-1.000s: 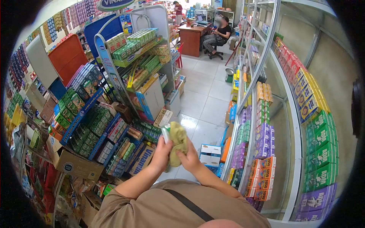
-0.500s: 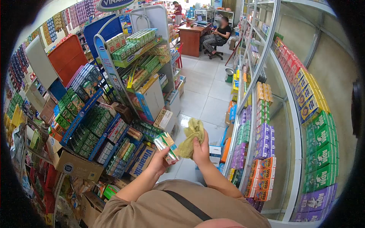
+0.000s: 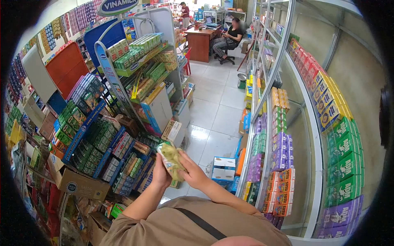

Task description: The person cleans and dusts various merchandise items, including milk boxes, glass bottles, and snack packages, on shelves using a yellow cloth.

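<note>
My left hand grips a small pack of drink cartons in front of my chest. Its fingers wrap round the near left side. Against that pack, my right hand presses a crumpled yellow-green cloth. Most of the pack is hidden beneath the cloth and my fingers; a white and green edge shows at its upper left. Just left of the hands stands a tiered display rack filled with carton packs.
On the right, a glass-fronted cabinet holds stacked cartons. A blue and white box sits on the tiled floor beside it. Beyond the Vinamilk shelf, a seated person is by a wooden desk; another person stands farther back.
My right hand has moved left and brought the cloth onto the carton pack. The pack has shifted slightly left and up in my left hand. The view has turned a little.
</note>
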{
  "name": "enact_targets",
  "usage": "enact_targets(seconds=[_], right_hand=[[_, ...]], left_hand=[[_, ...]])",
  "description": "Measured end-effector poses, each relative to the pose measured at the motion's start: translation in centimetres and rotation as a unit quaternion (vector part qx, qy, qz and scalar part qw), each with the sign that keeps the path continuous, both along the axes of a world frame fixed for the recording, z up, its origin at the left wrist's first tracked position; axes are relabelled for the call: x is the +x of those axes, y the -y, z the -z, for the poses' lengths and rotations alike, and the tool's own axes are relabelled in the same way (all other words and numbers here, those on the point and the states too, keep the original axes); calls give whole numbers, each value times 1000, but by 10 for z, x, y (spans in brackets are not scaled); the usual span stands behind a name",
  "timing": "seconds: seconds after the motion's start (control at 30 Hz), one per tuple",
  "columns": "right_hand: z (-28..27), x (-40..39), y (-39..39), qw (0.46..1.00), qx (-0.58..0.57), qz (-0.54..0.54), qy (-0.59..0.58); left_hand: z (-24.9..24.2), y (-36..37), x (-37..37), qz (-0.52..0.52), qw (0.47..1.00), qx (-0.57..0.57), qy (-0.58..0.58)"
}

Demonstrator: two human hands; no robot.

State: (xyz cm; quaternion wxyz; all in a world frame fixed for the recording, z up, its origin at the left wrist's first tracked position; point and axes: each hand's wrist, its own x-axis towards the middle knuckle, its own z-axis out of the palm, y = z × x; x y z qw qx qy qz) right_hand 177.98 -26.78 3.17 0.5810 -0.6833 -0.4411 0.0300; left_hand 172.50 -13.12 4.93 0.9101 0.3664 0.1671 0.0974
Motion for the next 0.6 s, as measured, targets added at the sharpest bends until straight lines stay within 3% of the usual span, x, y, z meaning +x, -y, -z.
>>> enact_targets(seconds=[0.07, 0.17, 0.27, 0.37, 0.43, 0.47, 0.53, 0.6], right_hand=[[2, 2, -1, 993, 61, 48, -91], [5, 13, 4, 937, 161, -1, -310], [1, 10, 5, 969, 112, 26, -216], [1, -2, 2, 992, 72, 100, -34], [-3, -6, -5, 996, 45, 73, 38], [-3, -9, -7, 995, 30, 60, 72], [-1, -11, -8, 998, 2, 1, 60], [-3, -12, -8, 998, -26, -44, 48]], left_hand=[[5, 5, -5, 56, 997, 52, 11], [12, 22, -9, 67, 994, 71, 42], [19, 26, -9, 48, 994, 80, 60], [11, 18, -10, 62, 986, 155, 0], [6, 10, -4, 51, 978, 202, -11], [12, 5, -2, 29, 987, 158, 14], [14, -3, 5, -17, 995, 71, 68], [11, -5, 5, -41, 992, 113, 49]])
